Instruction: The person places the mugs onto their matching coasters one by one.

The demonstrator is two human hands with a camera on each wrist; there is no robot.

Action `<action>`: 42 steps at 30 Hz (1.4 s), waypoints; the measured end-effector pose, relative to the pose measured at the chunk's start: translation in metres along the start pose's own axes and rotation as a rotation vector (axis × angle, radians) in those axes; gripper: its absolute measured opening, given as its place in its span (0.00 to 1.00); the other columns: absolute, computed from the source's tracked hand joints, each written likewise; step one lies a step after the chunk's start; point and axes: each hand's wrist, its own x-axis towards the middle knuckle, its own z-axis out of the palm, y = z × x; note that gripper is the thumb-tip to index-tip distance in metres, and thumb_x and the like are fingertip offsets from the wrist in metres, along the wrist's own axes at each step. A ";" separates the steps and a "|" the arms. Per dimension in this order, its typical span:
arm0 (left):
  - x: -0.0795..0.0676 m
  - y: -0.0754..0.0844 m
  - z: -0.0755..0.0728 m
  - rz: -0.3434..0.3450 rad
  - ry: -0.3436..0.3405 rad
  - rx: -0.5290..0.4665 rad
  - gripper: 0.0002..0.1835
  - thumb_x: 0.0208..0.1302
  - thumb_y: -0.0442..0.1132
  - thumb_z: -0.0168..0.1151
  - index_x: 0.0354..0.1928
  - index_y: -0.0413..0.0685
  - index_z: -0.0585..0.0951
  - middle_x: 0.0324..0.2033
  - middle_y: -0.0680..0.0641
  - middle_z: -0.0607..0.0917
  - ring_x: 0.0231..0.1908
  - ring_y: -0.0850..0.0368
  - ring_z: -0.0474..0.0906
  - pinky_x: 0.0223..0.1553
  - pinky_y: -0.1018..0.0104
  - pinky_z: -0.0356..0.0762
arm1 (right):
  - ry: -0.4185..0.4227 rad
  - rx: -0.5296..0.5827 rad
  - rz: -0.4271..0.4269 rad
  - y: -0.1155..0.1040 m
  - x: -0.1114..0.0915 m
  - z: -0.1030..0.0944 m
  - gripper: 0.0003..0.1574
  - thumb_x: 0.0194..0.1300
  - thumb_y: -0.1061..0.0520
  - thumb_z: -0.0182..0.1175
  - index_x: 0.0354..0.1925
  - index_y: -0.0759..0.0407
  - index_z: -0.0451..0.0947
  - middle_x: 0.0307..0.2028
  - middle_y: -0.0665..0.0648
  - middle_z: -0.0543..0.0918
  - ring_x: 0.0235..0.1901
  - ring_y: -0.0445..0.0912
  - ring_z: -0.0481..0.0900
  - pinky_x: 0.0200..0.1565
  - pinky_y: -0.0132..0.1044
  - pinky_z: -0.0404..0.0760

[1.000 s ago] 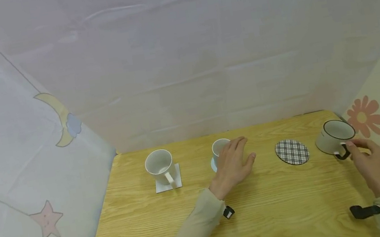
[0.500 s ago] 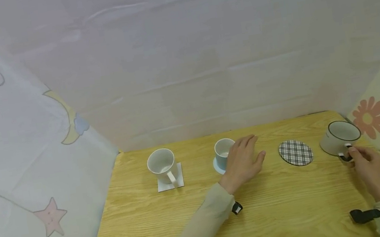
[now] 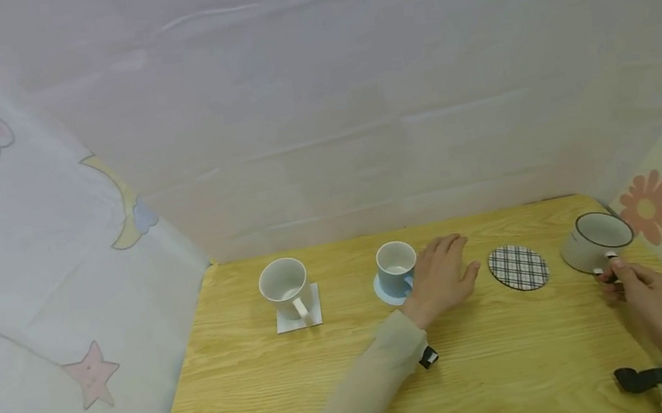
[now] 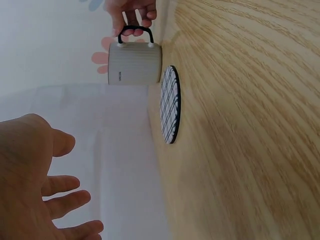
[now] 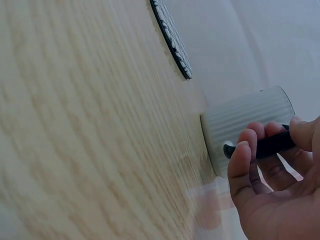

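Note:
My right hand (image 3: 655, 303) grips the black handle (image 5: 272, 145) of a white ribbed mug (image 3: 591, 250) with a dark rim, upright at the right end of the table. In the left wrist view that mug (image 4: 135, 64) sits close beside a round plaid coaster (image 4: 170, 105). My left hand (image 3: 442, 277) holds nothing; its fingers are spread over the table, between a small blue cup (image 3: 395, 276) and the plaid coaster (image 3: 519, 268). The blue cup stands on a round light-blue coaster (image 3: 389, 292), its handle partly hidden behind my left hand.
A white mug (image 3: 284, 286) stands on a square white coaster (image 3: 315, 310) at the left of the wooden table (image 3: 256, 391). Printed cloth walls enclose the back and both sides, close behind the mugs.
My left hand has shifted right, away from the blue cup, uncovering more of it. My right hand's fingers have closed further round the mug's handle. The whole head view has drifted slightly.

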 end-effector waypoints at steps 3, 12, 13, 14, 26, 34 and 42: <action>0.004 0.003 0.003 -0.011 -0.007 0.002 0.30 0.83 0.59 0.50 0.78 0.55 0.71 0.77 0.53 0.73 0.76 0.50 0.70 0.72 0.54 0.76 | 0.017 0.015 0.007 0.000 0.000 0.004 0.23 0.82 0.46 0.57 0.39 0.61 0.87 0.30 0.42 0.90 0.29 0.34 0.87 0.30 0.26 0.86; 0.009 0.011 0.012 -0.024 -0.032 -0.003 0.29 0.82 0.58 0.51 0.77 0.57 0.72 0.77 0.55 0.72 0.77 0.52 0.68 0.72 0.54 0.75 | 0.014 -0.023 -0.021 0.001 -0.001 0.008 0.25 0.83 0.47 0.56 0.40 0.66 0.85 0.30 0.43 0.89 0.28 0.36 0.87 0.30 0.28 0.87; 0.010 0.011 0.013 -0.028 -0.032 -0.006 0.29 0.82 0.58 0.51 0.77 0.57 0.72 0.77 0.55 0.72 0.77 0.52 0.68 0.72 0.55 0.75 | 0.009 -0.044 -0.024 0.001 -0.002 0.007 0.26 0.83 0.46 0.56 0.40 0.67 0.85 0.30 0.43 0.89 0.28 0.36 0.87 0.30 0.28 0.88; 0.010 0.012 0.014 -0.032 -0.034 -0.006 0.29 0.82 0.58 0.51 0.77 0.58 0.72 0.77 0.55 0.72 0.77 0.53 0.68 0.72 0.55 0.75 | 0.006 -0.065 -0.026 0.002 -0.002 0.006 0.26 0.83 0.46 0.55 0.41 0.67 0.85 0.31 0.43 0.89 0.29 0.36 0.88 0.31 0.28 0.88; 0.020 0.021 0.031 -0.045 -0.070 -0.035 0.27 0.83 0.57 0.48 0.76 0.58 0.73 0.77 0.54 0.72 0.78 0.51 0.67 0.74 0.55 0.73 | -0.001 -0.149 -0.011 0.001 -0.002 0.002 0.30 0.84 0.43 0.53 0.44 0.69 0.83 0.32 0.43 0.89 0.30 0.37 0.89 0.32 0.29 0.89; 0.024 0.025 0.043 -0.059 -0.098 -0.017 0.28 0.83 0.58 0.50 0.78 0.59 0.71 0.78 0.55 0.71 0.78 0.51 0.66 0.75 0.55 0.72 | 0.008 -0.170 -0.012 -0.002 -0.002 0.001 0.30 0.84 0.42 0.53 0.45 0.69 0.83 0.32 0.43 0.90 0.30 0.37 0.89 0.33 0.28 0.88; 0.028 0.031 0.049 -0.070 -0.159 -0.005 0.30 0.83 0.60 0.48 0.80 0.61 0.69 0.79 0.60 0.69 0.81 0.52 0.62 0.77 0.56 0.69 | -0.015 -0.082 -0.017 -0.002 -0.002 0.001 0.28 0.83 0.44 0.55 0.44 0.69 0.83 0.33 0.44 0.90 0.31 0.38 0.90 0.34 0.29 0.89</action>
